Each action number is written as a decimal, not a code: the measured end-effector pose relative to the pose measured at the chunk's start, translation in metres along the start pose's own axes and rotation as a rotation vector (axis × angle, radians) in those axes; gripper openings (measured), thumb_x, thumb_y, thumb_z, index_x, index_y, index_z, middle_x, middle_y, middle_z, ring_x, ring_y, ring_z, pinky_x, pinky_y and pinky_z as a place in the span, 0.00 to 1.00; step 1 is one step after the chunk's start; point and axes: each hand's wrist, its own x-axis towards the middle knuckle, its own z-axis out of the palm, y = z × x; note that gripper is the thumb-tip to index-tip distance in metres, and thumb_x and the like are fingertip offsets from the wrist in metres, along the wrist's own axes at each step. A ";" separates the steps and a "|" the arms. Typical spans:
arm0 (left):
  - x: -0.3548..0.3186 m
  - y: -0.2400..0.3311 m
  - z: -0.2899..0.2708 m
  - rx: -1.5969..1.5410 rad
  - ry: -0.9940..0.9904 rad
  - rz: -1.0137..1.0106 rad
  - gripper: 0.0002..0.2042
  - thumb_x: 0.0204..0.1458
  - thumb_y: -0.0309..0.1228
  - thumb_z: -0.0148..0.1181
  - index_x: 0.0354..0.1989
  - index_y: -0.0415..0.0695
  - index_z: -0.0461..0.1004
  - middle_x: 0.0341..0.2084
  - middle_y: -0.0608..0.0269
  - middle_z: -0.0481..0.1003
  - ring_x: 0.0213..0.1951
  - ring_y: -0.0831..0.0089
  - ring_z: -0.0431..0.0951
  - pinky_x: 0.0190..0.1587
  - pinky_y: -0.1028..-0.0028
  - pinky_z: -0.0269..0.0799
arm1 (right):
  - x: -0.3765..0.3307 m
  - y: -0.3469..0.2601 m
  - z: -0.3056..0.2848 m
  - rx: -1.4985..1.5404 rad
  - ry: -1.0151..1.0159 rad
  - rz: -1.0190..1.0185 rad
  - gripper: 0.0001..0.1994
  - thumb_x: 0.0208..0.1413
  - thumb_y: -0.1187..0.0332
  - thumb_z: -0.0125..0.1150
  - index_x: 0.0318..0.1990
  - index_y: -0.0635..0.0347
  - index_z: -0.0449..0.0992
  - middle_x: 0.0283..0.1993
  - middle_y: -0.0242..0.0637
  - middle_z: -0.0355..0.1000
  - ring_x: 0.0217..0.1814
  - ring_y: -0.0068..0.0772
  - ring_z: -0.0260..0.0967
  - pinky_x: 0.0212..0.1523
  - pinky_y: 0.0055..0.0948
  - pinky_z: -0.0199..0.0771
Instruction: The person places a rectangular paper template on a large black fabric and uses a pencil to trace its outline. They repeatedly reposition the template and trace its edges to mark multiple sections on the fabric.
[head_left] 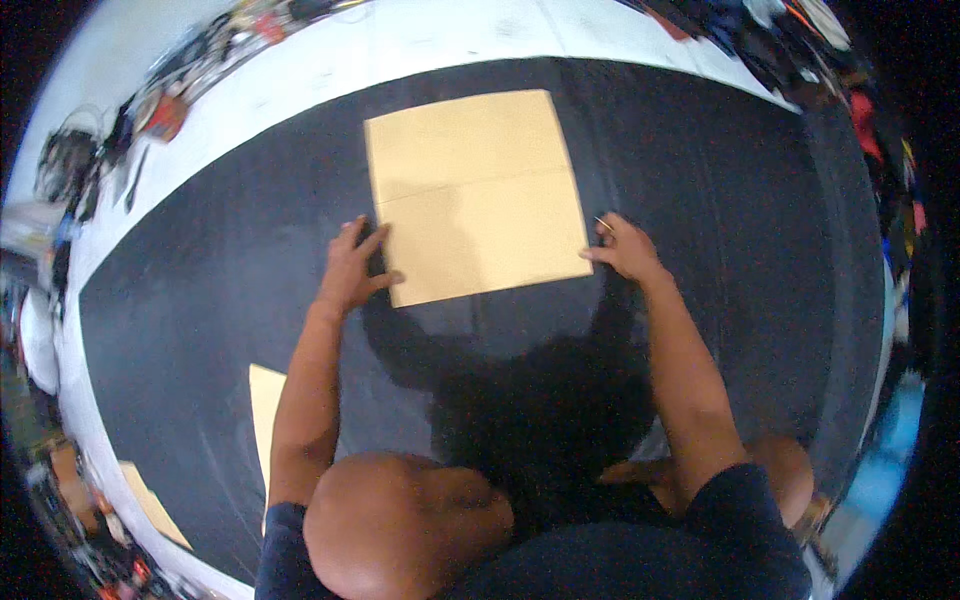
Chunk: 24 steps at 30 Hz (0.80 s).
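A tan paper sheet [480,215], nearly square with a crease line across its middle, lies flat on a large black cloth [230,270]. At the sheet's left edge is my left hand [355,262], its fingers spread and its thumb touching near the lower left corner. My right hand [625,248] is by the lower right corner, the thumb against the paper's edge. Between the fingers of that hand shows a thin, pale stick-like thing [603,224], too small to name. My shadow falls over part of the sheet and the cloth.
Another tan paper piece [264,405] lies partly under my left forearm, and a further tan piece [155,505] sits at the cloth's lower left edge. My bent knee [400,525] is close in front. Tools, cables [75,160] and mixed clutter line the pale floor's rim.
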 end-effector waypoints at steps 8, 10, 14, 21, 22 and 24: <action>-0.005 0.001 -0.011 -0.046 -0.019 -0.057 0.46 0.43 0.50 0.75 0.71 0.54 0.60 0.73 0.49 0.53 0.74 0.45 0.50 0.73 0.47 0.47 | -0.003 0.005 0.002 0.058 0.065 -0.061 0.28 0.38 0.57 0.84 0.41 0.57 0.71 0.28 0.30 0.67 0.30 0.29 0.65 0.32 0.31 0.67; -0.006 -0.002 -0.008 -0.028 -0.018 -0.035 0.44 0.43 0.49 0.74 0.71 0.56 0.61 0.73 0.51 0.53 0.74 0.46 0.50 0.73 0.48 0.48 | -0.007 -0.003 0.002 0.114 0.041 -0.022 0.27 0.38 0.59 0.84 0.41 0.59 0.71 0.27 0.28 0.64 0.30 0.24 0.61 0.32 0.27 0.64; 0.003 0.004 -0.013 -0.023 -0.065 -0.021 0.44 0.42 0.48 0.75 0.71 0.59 0.61 0.73 0.51 0.54 0.73 0.44 0.51 0.72 0.49 0.51 | -0.010 -0.002 -0.004 0.064 0.054 0.013 0.28 0.39 0.59 0.84 0.42 0.59 0.71 0.28 0.28 0.63 0.30 0.24 0.60 0.32 0.27 0.64; 0.005 0.001 -0.009 -0.013 -0.103 -0.050 0.45 0.41 0.48 0.75 0.71 0.60 0.61 0.73 0.51 0.54 0.73 0.44 0.51 0.72 0.49 0.52 | -0.007 0.005 0.000 0.072 0.052 0.010 0.28 0.40 0.58 0.83 0.43 0.59 0.71 0.29 0.29 0.66 0.32 0.27 0.63 0.34 0.29 0.67; 0.007 0.003 -0.008 -0.009 -0.122 -0.062 0.44 0.42 0.48 0.75 0.71 0.60 0.61 0.73 0.53 0.54 0.73 0.47 0.51 0.72 0.49 0.52 | -0.006 0.010 0.001 0.080 0.067 0.001 0.28 0.38 0.57 0.83 0.42 0.58 0.72 0.30 0.31 0.68 0.32 0.29 0.65 0.35 0.31 0.69; 0.009 -0.004 -0.007 0.016 -0.095 -0.044 0.45 0.42 0.48 0.75 0.71 0.60 0.61 0.73 0.53 0.54 0.73 0.46 0.51 0.72 0.48 0.51 | -0.004 0.012 0.003 0.064 0.076 -0.026 0.28 0.38 0.57 0.83 0.42 0.58 0.72 0.30 0.31 0.68 0.33 0.29 0.65 0.36 0.31 0.69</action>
